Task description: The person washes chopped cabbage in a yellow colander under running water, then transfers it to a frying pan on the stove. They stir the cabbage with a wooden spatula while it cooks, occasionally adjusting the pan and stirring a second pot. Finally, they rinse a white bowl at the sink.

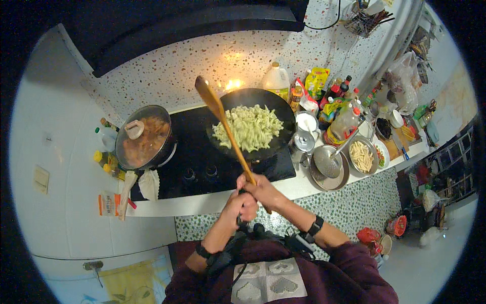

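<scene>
My left hand (243, 207) is closed around the dark handle of the black wok (289, 125), at its near side. Just above it, my right hand (264, 190) grips the wooden spatula (229, 131). The spatula slants up and to the left, its broad blade raised beyond the wok's left rim. Pale green chopped vegetable pieces (248, 127) lie heaped in the wok, which stands on the right side of the black glass cooktop (190, 148). On the left side stands a pot with a glass lid (142, 142); reddish-brown food shows through it.
Right of the wok stand a metal canister (303, 143), seasoning bottles, a metal basin with a perforated skimmer (327, 162) and a bowl of pale strips (361, 155). A knife (401, 148) lies farther right. The dark range hood (197, 34) overhangs the back.
</scene>
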Tool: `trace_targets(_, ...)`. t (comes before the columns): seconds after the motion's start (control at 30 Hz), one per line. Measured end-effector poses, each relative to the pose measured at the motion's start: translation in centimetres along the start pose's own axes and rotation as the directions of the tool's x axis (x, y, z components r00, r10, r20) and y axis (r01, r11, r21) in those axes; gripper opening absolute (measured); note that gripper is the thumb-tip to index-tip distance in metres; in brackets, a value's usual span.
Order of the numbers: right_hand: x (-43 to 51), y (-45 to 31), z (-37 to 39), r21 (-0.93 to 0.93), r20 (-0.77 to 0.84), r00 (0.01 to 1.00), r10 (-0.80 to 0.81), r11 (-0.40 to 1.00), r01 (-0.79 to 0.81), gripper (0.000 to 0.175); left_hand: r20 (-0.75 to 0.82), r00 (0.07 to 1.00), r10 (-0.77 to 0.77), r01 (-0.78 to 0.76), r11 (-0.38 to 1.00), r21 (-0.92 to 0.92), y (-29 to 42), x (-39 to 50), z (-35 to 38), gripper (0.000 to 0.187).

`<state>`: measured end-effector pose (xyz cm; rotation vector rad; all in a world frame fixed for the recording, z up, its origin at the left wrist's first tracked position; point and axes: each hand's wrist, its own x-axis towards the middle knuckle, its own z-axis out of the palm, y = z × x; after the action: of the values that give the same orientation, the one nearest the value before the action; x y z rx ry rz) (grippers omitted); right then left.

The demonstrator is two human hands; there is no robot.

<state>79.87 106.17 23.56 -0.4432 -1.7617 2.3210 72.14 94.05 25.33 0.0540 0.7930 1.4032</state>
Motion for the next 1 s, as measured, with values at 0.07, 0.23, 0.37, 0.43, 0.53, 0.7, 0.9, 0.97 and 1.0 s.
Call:
trace_targets(0.07,1.1,-1.7,0.2,-0.117,0.034,0.999,0.018,0.993,-0.014,0.008,0.029,0.997,-0.071,0.07,0.997,0.033,1.6,-0.1,1.5,0.02)
trace_targets(0.23,3.6,-7.1,0.1,-0.145,-0.052,0.978,-0.202,0.97,0.193,0.013,0.078,0.964,0.256,-0.26,0.964,0.051,6.7,1.8,4.8,0.026)
trace_targets(0.37,2.0,-5.5,0.2,-0.211,0.094,0.968,-0.235,0.945,0.25,0.017,-0.136,0.989,-0.065,0.057,0.996,-0.065,3.4,0.8,3.2,0.026)
trace_targets(0.43,1.3,-3.2,0.3,-0.201,0.135,0.973,-0.186,0.957,0.211,0.014,-0.093,0.995,-0.038,0.04,0.999,0.019,1.9,0.3,1.4,0.025)
trace_targets(0.53,1.0,-0.7,0.1,-0.038,0.032,0.995,-0.093,0.995,0.094,0.007,0.007,1.0,-0.016,0.016,0.999,-0.033,0.8,0.3,-0.4,0.022)
trace_targets(0.7,2.2,-1.0,0.1,-0.053,0.054,0.998,-0.035,0.998,0.037,0.006,0.028,0.999,-0.017,0.016,0.999,0.05,1.9,0.7,-0.2,0.02)
trace_targets(0.9,4.2,-2.1,-1.3,-0.067,-0.003,1.0,0.003,0.998,-0.003,0.008,0.086,0.994,0.061,-0.059,0.998,-0.027,3.2,3.1,-0.8,0.028)
trace_targets(0.97,4.7,-2.2,-2.0,-0.058,0.029,1.0,0.006,0.998,-0.004,0.008,0.134,0.989,0.056,-0.052,0.998,-0.033,3.4,4.0,-1.3,0.027)
trace_targets(1.0,4.7,-2.3,-2.2,-0.032,0.065,0.997,0.05,0.998,-0.048,0.01,0.143,0.987,0.073,-0.068,0.997,-0.039,3.5,4.3,-1.4,0.028)
